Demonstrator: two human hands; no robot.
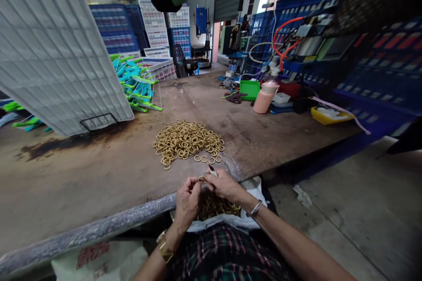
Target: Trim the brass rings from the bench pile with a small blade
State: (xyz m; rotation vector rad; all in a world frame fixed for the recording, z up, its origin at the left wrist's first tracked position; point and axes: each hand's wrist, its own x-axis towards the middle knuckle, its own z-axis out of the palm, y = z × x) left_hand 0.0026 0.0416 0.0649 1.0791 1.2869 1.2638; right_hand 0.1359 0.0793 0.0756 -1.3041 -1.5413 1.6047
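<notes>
My left hand (188, 199) pinches a brass-coloured ring (201, 179) between thumb and fingertips at the table's front edge. My right hand (224, 185) is closed around a small pale tool with a dark pointed tip (212, 169), perhaps a knife; its fingertips meet the same ring. Just beyond the hands lies a heap of similar rings (186, 140) on the brown table (132, 175), with several single rings (208, 160) in a row at its near side. Below the hands, more rings (219, 206) fill an open white bag (227, 221) at my lap.
A whitish ribbed panel (62, 57) stands at the left in a wire stand, with green and turquoise plastic pieces (136, 83) behind it. Farther right are a pink bottle (264, 96), a green tray (249, 90) and a yellow tray (329, 115). Blue crates (379, 74) line the right side.
</notes>
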